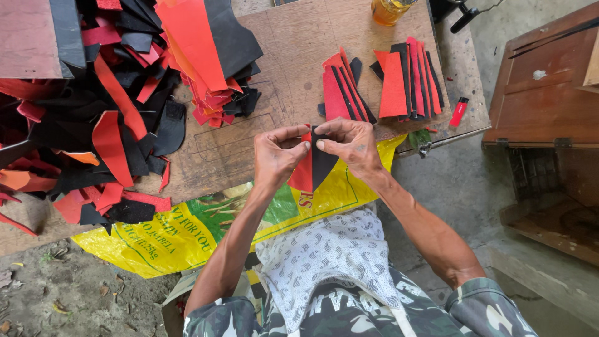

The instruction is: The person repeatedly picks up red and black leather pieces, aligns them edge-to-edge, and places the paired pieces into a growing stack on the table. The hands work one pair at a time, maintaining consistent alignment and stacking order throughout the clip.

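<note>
In the head view, the left hand (277, 156) and the right hand (349, 146) meet above the near edge of a wooden board (293, 56). Both hands pinch the top of two flat cut pieces held together: a red piece (303, 175) on the left and a black piece (322, 163) on the right. The thumbs and fingertips of both hands press on the top edges, so both hands are gripping the pieces, and the two pieces touch each other and hang down with pointed ends. Under the hands lies a yellow plastic sack (181, 234) with green print, spread over the board's edge and the person's lap. A white patterned cloth (331, 256) lies on the lap too. On the board, behind the hands, sit two neat stacks of red and black pieces: one stack (342, 87) closer to the hands and another stack (409, 78) to its right. A small red lighter (458, 111) lies near the board's right edge. A big messy heap of red and black scraps (106, 106) fills the left side. A jar of yellow liquid (388, 9) stands at the far edge. A brown wooden box (543, 93) sits to the right on the floor.
</note>
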